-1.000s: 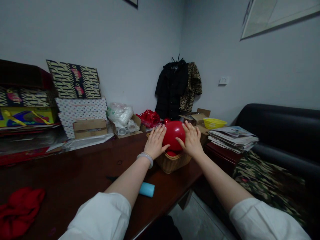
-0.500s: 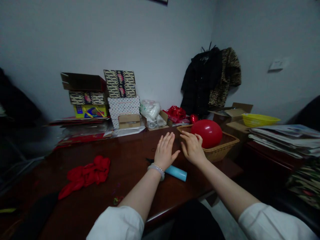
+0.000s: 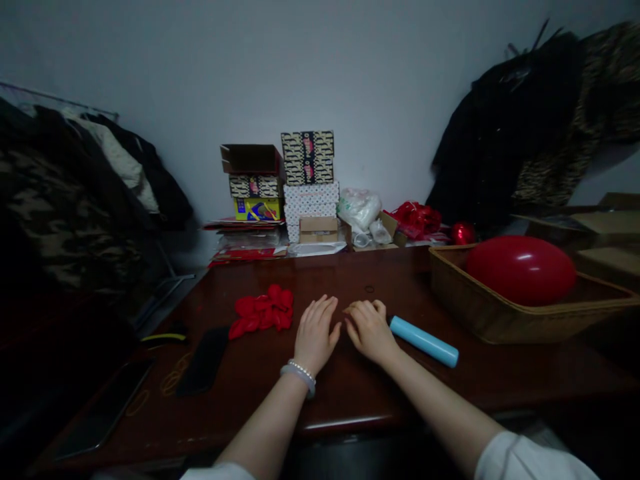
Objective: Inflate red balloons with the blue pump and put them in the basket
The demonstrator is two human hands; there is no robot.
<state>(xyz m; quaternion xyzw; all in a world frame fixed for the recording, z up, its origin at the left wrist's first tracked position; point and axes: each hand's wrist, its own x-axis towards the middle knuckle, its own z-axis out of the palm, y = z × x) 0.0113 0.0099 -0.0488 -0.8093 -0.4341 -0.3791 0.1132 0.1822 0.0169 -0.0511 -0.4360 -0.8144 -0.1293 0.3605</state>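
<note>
- Hands at the clock's centre, over a dark, glossy wooden table [image 3: 345, 397]: the left hand [image 3: 315, 339] is open and I see nothing in it, fingers straight and together, thumb out.
- A pearly string of beads [image 3: 303, 368] and a smooth pale bangle [image 3: 295, 373] circle that wrist.
- The right hand [image 3: 370, 333] has loosely bent fingers, thumb apart from them, with no object visible in it.
- Near ten o'clock, a red bundle [image 3: 265, 311], crumpled and lumpy, lies on the wood, apart from the left hand.
- At three, just beside the right hand, a light-blue tube [image 3: 425, 341], smooth and round-ended.
- Between two and three, a taut, shiny, oval red balloon [image 3: 520, 270] sits in a woven tan basket [image 3: 530, 327].
- Between eleven and twelve, a black-and-cream patterned box [image 3: 295, 159] seems to read "POMELO"; a spotted white box [image 3: 313, 197] is below it.
- Near eleven, a yellow box [image 3: 245, 209] bears print too small to read.
</note>
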